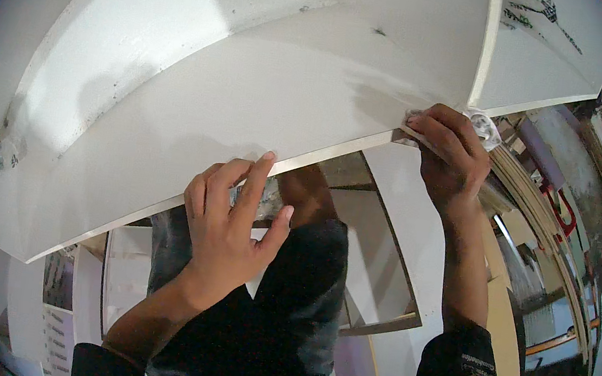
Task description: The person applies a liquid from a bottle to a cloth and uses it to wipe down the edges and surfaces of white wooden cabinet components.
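Observation:
A large white cabinet-like box of panels (278, 71) fills the upper part of the head view, its pale front edge (336, 149) running up from lower left to right. On that edge rest the fingertips of my left hand (235, 198); its fingers are spread and hold nothing. My right hand (452, 151) is closed at the right end of the same edge, by the corner with an upright panel (487, 45). A crumpled whitish wad (485, 129), cloth or plastic, pokes out from both sides of its fingers, pressed against the board.
Dark scribbled marks cover the right panel (545, 37). Below the edge are my legs in dark shorts (303, 287) and other white panels (406, 225). Stacked thin boards (547, 228) curve down the right side, near a red-handled tool (565, 214). White panels (87, 281) stand at lower left.

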{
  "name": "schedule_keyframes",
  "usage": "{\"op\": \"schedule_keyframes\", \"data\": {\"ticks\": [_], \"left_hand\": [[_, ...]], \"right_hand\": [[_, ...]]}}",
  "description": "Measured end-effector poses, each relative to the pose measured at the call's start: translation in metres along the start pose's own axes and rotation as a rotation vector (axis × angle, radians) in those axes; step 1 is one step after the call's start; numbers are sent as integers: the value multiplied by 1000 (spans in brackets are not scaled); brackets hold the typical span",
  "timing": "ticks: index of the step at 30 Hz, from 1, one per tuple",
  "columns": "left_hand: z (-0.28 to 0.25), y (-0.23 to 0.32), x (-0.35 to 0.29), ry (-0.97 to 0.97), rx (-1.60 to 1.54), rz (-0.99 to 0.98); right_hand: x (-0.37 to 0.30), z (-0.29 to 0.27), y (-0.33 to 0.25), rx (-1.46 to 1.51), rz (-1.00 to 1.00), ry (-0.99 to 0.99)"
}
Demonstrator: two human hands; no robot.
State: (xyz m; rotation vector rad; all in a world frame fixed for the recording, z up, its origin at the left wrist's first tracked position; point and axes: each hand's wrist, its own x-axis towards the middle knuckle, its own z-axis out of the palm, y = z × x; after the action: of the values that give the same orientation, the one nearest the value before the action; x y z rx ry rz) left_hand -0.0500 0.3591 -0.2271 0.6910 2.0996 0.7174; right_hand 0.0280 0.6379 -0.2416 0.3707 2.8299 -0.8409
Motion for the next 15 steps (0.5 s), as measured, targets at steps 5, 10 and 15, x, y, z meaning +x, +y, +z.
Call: {"op": "schedule_keyframes", "data": {"ticks": [5,10,15], "left_hand": [[14,33,20,22,44,33],[35,64,43,60,92,36],[65,94,71,172,96,43]], "right_hand": [[0,-16,16,-23,-27,-4],[-10,-43,28,-31,-53,-42],[-20,-76,45,-53,41,161]]}}
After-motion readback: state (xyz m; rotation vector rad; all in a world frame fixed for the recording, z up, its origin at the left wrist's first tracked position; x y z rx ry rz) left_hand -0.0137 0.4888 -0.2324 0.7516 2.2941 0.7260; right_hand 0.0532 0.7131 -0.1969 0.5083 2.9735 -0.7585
